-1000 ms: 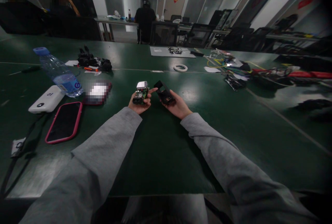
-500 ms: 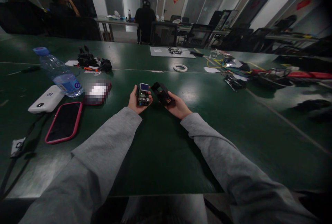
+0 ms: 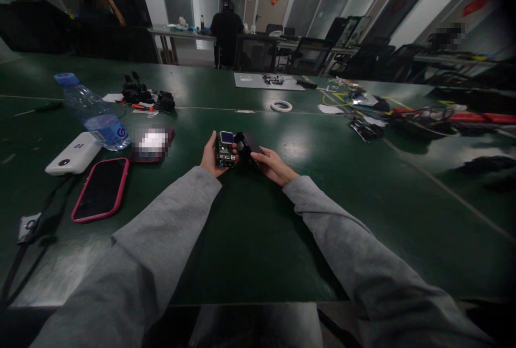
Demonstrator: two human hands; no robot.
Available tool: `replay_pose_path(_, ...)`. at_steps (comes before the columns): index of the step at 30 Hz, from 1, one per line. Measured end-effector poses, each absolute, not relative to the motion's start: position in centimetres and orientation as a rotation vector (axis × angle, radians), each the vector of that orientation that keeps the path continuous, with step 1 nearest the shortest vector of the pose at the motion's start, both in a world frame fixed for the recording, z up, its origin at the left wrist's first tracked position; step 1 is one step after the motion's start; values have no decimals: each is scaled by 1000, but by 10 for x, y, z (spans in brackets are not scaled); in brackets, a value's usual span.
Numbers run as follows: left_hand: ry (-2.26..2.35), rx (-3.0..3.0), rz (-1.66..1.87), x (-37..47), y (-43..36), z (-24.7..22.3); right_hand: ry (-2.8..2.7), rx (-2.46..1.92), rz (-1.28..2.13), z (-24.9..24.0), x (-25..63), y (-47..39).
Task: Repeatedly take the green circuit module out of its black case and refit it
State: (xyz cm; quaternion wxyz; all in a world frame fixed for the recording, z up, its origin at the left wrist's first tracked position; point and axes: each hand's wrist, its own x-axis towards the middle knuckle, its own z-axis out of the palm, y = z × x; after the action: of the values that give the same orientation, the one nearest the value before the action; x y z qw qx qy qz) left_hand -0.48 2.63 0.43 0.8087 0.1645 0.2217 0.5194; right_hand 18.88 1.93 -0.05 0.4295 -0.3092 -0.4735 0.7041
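Near the middle of the green table, my left hand (image 3: 210, 160) is closed round a small circuit board (image 3: 226, 150) that has a little screen at its top end. The board faces up, with its components showing. Just to the right, my right hand (image 3: 276, 166) grips a black plastic case (image 3: 249, 146) by its right side. The case is tilted, its dark hollow side turned toward the board. Case and board are very close together; whether they touch I cannot tell.
On the left are a water bottle (image 3: 102, 121), a white power bank (image 3: 74, 154) and a red-edged phone (image 3: 101, 189). A tape roll (image 3: 281, 106) lies beyond my hands, and tangled cables (image 3: 419, 116) spread at the right. People sit in the background.
The black case has turned in my right hand, so its open inside no longer faces up and its outer side shows. The board in my left hand has shifted slightly right.
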Motion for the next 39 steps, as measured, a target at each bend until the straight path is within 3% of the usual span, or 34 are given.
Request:
replay_pose_path(9, 503, 343, 1112, -4, 27, 4, -1029, -902, 1595, -16, 186, 29)
replay_pose_path(23, 466, 380, 1101, -7, 32, -2, -1601, -1226, 679, -36, 179, 31)
replay_pose_path(34, 420, 389, 1115, -9, 35, -8, -1937, -1183, 147, -22, 169, 4)
replay_pose_path(39, 407, 356, 1114, -9, 35, -8, -2024, -1259, 94, -24, 177, 12)
